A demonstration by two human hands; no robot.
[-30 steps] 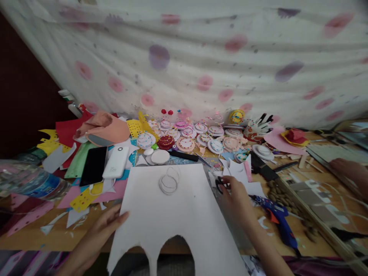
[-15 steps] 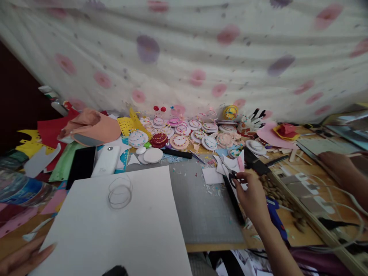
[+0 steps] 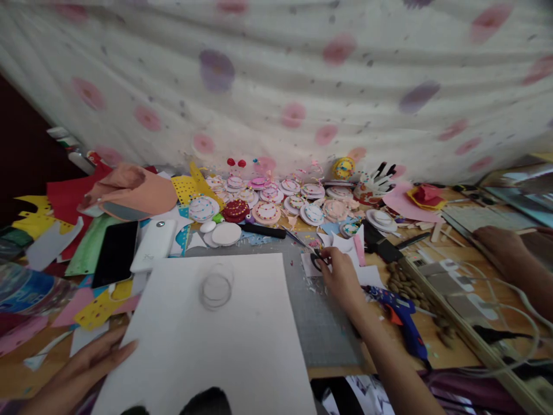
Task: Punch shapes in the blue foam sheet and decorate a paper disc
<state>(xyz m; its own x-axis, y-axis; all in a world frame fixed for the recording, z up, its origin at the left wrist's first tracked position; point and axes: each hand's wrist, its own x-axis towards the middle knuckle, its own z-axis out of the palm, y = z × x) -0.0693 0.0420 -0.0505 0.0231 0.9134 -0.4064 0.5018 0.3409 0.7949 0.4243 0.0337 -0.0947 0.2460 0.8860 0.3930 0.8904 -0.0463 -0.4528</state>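
A large white foam sheet (image 3: 207,346) lies over the grey cutting mat (image 3: 328,340), with overlapping pencil circles (image 3: 216,290) drawn near its far edge. My left hand (image 3: 97,357) grips the sheet's left edge, thumb on top and the other fingers partly hidden beneath. Over the mat, right of the sheet, my right hand (image 3: 341,274) is closed on the black handles of a pair of scissors (image 3: 317,253). The metal blades point away and to the left, above small paper scraps.
Decorated paper hats (image 3: 268,212) line the back by the flowered curtain. A black phone (image 3: 116,253) and white power bank (image 3: 154,245) lie left. A blue glue gun (image 3: 401,320) and power strip (image 3: 458,323) are right. Another person's hand (image 3: 496,248) rests at far right.
My right hand has moved left with the scissors, away from the white scraps. My left hand and the foam sheet have shifted right, uncovering yellow and pink pieces at the left.
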